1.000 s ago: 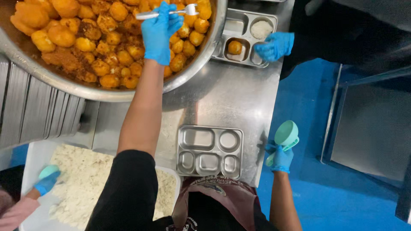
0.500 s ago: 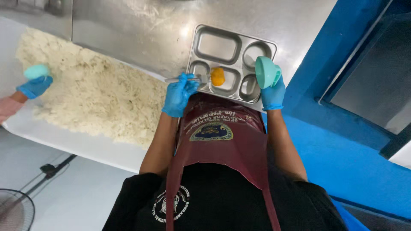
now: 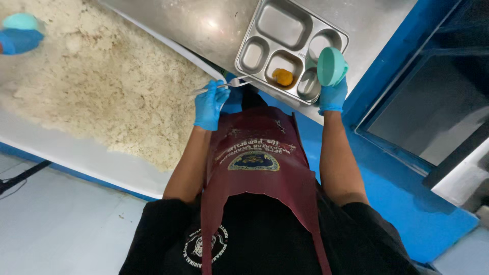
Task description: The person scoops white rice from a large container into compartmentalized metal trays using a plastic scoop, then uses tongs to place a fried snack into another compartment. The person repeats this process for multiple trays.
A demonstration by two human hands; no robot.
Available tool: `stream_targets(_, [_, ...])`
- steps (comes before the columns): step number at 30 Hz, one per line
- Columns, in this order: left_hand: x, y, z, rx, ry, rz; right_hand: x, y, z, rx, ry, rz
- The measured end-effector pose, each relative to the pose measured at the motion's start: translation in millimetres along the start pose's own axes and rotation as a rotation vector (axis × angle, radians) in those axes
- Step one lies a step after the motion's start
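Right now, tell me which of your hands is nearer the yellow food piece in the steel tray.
Right. The right hand, holding a green cup, sits at the steel tray edge beside the yellow food piece. The left hand, holding a fork, is off the tray, farther away.

left hand (image 3: 210,104): blue glove, fingers curled shut in a pinch grip, raised in front of the chest
left arm: bare forearm, elbow bent, short black sleeve
right hand (image 3: 332,95): blue glove, fingers wrapped closed in a grip, held slightly higher than the left
right arm: bare forearm, nearly straight up from the elbow
hands: apart, chest between them
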State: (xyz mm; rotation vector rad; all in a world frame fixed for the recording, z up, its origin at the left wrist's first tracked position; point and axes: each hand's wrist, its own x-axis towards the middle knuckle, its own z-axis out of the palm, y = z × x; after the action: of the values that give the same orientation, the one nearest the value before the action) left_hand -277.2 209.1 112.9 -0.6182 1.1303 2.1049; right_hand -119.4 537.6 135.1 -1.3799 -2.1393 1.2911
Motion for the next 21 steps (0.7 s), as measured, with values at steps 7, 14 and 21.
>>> stream_targets(7, [-73.6, -0.5, -141.2, 0.000, 0.202, 0.182, -33.3, -28.8, -53.2, 0.270, -0.035, -0.582])
stream_targets(14, [-198.1, -82.3, -275.7, -0.377, 0.573, 0.333, -141.3, -132.2, 98.2, -0.351, -0.826, -0.805])
stream_targets(21, [-288.6, -174.0, -284.8, -0.404, 0.928, 0.384, -204.6, -101.6, 367.2, -1.083, -1.103, -0.809])
